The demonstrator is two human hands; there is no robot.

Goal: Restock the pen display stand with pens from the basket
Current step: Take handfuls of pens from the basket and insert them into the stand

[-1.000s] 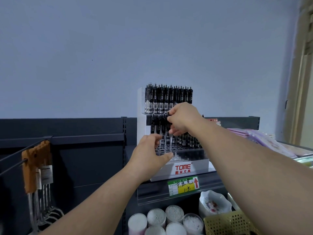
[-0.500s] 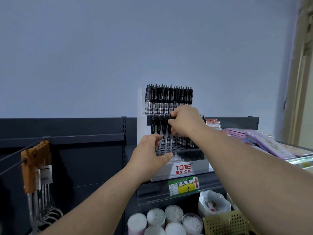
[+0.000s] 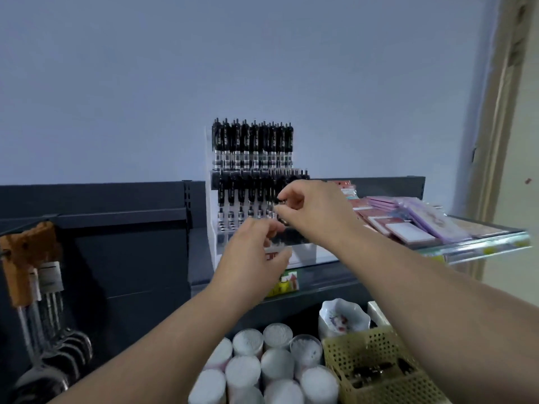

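The white pen display stand [image 3: 210,199] stands on the dark shelf, with black pens [image 3: 252,144] filling its top row and more in the middle row. My right hand [image 3: 316,211] is at the right end of the middle row, thumb and fingers pinched on the top of a black pen [image 3: 280,201]. My left hand [image 3: 255,258] hovers in front of the stand's lower tier with curled, blurred fingers; what it holds is unclear. The yellow perforated basket [image 3: 358,339] sits at the lower right under my right forearm, with dark pens inside.
Several white round-lidded containers [image 3: 262,363] stand below the shelf, beside a small patterned dish [image 3: 341,316]. Notepads and pink and purple packets [image 3: 408,220] lie on the shelf to the right. Utensils with wooden handles [image 3: 32,258] hang at the left. A yellow price tag [image 3: 287,282] marks the shelf edge.
My right hand has slid right and slightly down along the middle row, pinching a pen top. My left hand's fingers have curled in. The view has tilted down, showing more of the basket.
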